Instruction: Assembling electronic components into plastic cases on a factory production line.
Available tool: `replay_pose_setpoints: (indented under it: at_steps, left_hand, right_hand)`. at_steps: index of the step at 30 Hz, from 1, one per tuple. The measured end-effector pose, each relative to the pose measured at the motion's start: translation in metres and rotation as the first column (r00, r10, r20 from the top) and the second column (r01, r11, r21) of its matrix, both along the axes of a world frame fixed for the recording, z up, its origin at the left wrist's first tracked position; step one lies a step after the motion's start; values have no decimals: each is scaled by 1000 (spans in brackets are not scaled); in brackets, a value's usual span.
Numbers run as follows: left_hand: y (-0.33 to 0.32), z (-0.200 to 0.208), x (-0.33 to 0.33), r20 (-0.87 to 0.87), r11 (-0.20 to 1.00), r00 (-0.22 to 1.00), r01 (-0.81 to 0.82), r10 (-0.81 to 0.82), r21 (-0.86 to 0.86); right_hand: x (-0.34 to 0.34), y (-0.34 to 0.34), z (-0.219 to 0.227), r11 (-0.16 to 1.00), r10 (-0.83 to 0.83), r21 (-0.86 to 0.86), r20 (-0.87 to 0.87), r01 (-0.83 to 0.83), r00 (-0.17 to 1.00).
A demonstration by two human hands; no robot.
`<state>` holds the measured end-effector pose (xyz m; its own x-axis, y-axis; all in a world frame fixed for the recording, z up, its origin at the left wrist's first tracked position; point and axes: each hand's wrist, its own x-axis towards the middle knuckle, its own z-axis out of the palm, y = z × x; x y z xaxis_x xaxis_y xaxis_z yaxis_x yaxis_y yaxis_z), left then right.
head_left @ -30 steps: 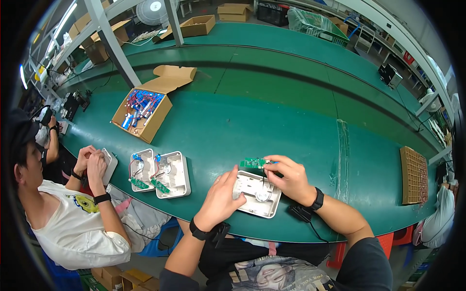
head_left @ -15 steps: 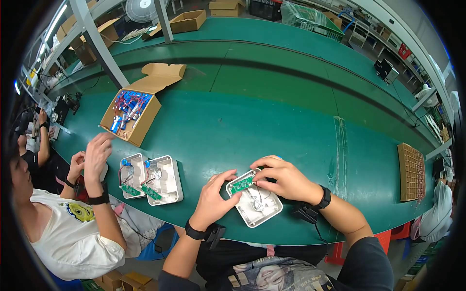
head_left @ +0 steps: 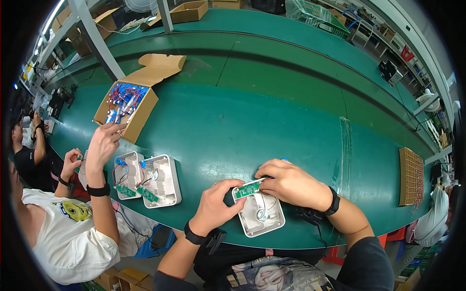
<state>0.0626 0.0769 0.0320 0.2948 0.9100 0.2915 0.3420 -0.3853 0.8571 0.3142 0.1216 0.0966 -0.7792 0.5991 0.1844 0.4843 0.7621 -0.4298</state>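
In front of me an open white plastic housing (head_left: 248,224) lies on the table, with a round silver speaker-like part (head_left: 262,215) and wires inside. A green circuit board (head_left: 248,189) lies along its far edge. My left hand (head_left: 217,203) grips the housing's left side, thumb over the rim beside the board. My right hand (head_left: 297,185) is closed with its fingertips at the board's right end, partly hiding it and the wires. Beyond the knuckles of my right hand, a small blue piece peeks out.
Two similar housings (head_left: 167,180) with boards and blue cells stand to the left. A cardboard box (head_left: 141,121) of blue batteries with red wires is beyond them; a co-worker's hand (head_left: 104,143) reaches its near edge. A divided cardboard tray (head_left: 404,177) lies far right.
The board has shifted toward the housing's far edge, and my right hand has turned over its right end. The co-worker's hand has moved to the battery box.
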Motion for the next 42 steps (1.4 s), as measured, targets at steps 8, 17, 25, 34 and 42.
replay_pose_setpoints:
  at_steps: [8,17,25,34,42]
  left_hand:
    - [1,-1,1,-77,991,997,36,-26,128]
    - [-2,1,1,-142,991,990,19,-1,129]
    - [-2,1,2,-144,989,989,14,7,147]
    - [-3,7,8,-186,983,982,20,15,182]
    - [-3,9,6,-220,973,976,40,11,226]
  right_hand:
    - [0,-2,-7,1000,-20,5,53,20,998]
    - [-3,-3,-8,999,-37,-23,84,39,996]
    - [-2,-6,-5,999,-33,-36,102,37,994]
    - [-2,-8,-2,996,-35,-73,198,50,980]
    - [29,21,31,991,-62,-123,-63,53,996]
